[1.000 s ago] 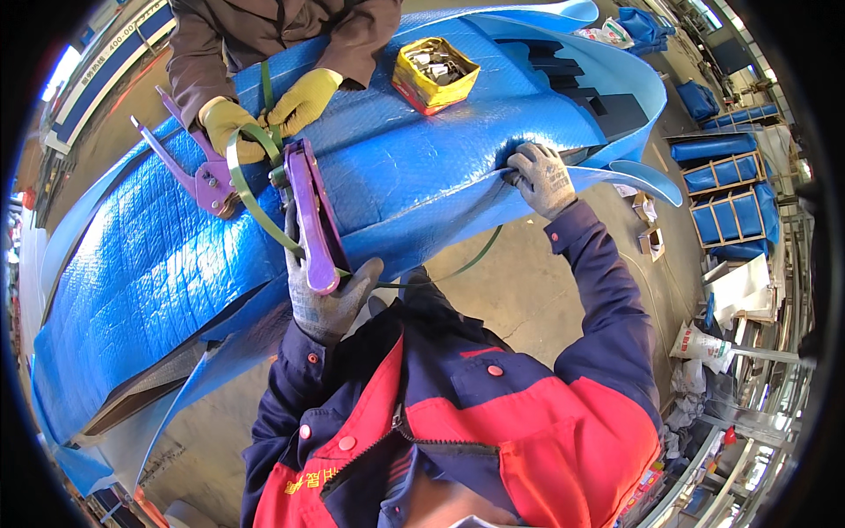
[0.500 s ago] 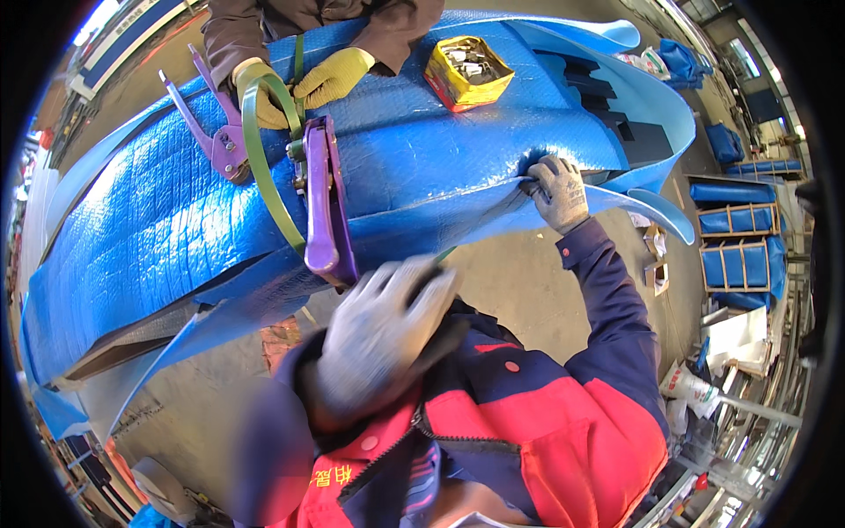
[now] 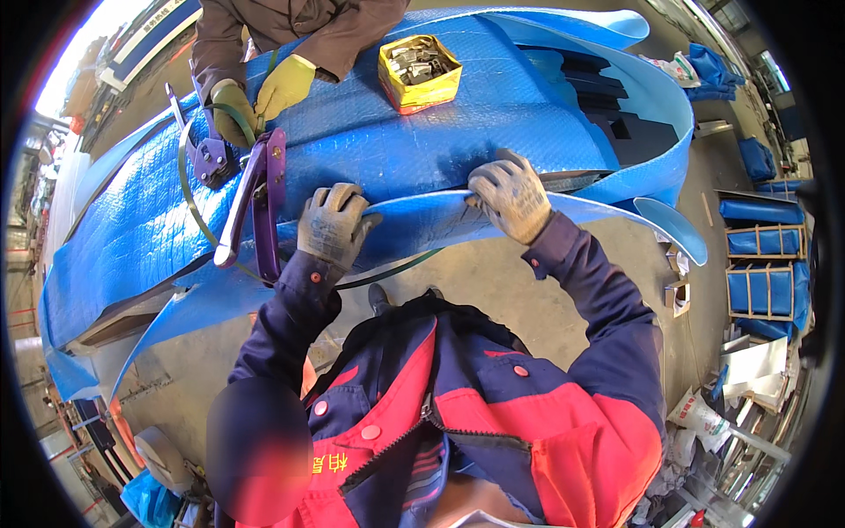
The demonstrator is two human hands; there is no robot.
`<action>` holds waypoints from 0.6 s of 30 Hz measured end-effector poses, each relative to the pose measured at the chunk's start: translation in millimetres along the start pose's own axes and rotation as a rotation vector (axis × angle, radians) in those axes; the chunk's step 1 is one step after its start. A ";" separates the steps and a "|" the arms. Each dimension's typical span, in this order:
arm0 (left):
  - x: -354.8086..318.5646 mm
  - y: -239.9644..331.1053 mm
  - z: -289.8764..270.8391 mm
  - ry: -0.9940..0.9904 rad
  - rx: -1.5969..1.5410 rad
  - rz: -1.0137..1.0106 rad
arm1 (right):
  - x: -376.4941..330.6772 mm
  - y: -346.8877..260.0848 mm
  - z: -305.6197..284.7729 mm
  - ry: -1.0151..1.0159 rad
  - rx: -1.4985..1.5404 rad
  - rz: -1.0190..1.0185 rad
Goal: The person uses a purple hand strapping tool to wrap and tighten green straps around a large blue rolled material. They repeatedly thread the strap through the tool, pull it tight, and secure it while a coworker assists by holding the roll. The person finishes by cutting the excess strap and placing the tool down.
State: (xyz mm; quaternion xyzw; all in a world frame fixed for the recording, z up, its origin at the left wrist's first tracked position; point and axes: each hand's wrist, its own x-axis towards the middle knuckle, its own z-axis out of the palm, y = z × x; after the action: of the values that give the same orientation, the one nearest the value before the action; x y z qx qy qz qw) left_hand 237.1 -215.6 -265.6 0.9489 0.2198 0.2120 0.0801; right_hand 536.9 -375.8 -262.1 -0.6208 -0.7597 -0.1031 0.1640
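Note:
A long bundle wrapped in shiny blue plastic sheeting (image 3: 378, 163) lies across in front of me. My left hand (image 3: 334, 227), in a grey glove, is closed on the near edge of the sheet. Further right, my right hand (image 3: 512, 195) grips the same edge, its fingers curled over the top. Left of my left hand, a purple strapping tool (image 3: 264, 198) stands on the bundle beside a green strap (image 3: 195, 204). A co-worker's yellow-gloved hands (image 3: 286, 85) hold the strap at the far side.
A yellow box (image 3: 420, 95) of small metal pieces sits on the bundle. Another purple tool (image 3: 211, 160) lies near the co-worker. Dark profiles (image 3: 603, 97) show at the bundle's open right end. Blue-wrapped bundles in wooden frames (image 3: 761, 264) stand at the right.
My left hand has moved up from in front of my body to the sheet's edge. My right hand has shifted left along that edge. The near purple tool now leans differently.

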 end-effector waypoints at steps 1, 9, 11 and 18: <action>2.6 -2.8 1.0 -0.009 -0.011 0.003 | 7.0 7.4 6.0 -0.059 0.034 0.026; 9.5 10.6 9.6 0.073 -0.009 -0.232 | 36.1 26.9 9.4 -0.219 0.283 0.151; 9.9 25.6 11.8 0.222 -0.070 -0.332 | 39.6 27.7 4.1 -0.208 0.343 0.163; 24.4 47.4 45.3 0.153 0.191 -0.066 | 42.5 26.4 8.2 -0.284 0.346 0.275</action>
State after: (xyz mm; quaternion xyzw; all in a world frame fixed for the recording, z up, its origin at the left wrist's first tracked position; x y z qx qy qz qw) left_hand 294.9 -249.5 -285.6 0.9255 0.2753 0.2594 -0.0209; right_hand 554.2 -328.7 -254.8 -0.6891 -0.6900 0.1399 0.1718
